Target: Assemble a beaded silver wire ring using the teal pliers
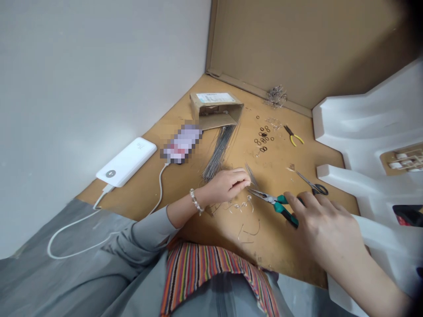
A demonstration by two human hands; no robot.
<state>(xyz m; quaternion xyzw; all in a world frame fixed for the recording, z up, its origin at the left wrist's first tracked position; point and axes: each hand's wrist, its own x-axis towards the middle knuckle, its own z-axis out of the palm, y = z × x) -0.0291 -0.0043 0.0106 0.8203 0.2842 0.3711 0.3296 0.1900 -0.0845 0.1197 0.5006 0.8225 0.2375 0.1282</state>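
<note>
My left hand (228,185) is closed in a pinch on a thin wire (252,182), whose end pokes out past the fingertips. Around the green-and-black handles of long-nose pliers (269,199) my right hand (324,224) is wrapped. The pliers' jaws reach to just beside the left fingertips; whether they grip the wire is too small to tell. A bundle of straight grey wires (216,154) lies beyond the left hand, partly inside an open cardboard box (201,112). Bent wire pieces (244,204) are scattered below the hands.
Black rings (263,136), yellow-handled pliers (294,135), scissors (309,181) and a wire tangle (276,97) lie farther back on the table (280,246). A phone (185,143) is cabled to a white power bank (127,162) on the left. White moulded foam (350,119) borders the right side.
</note>
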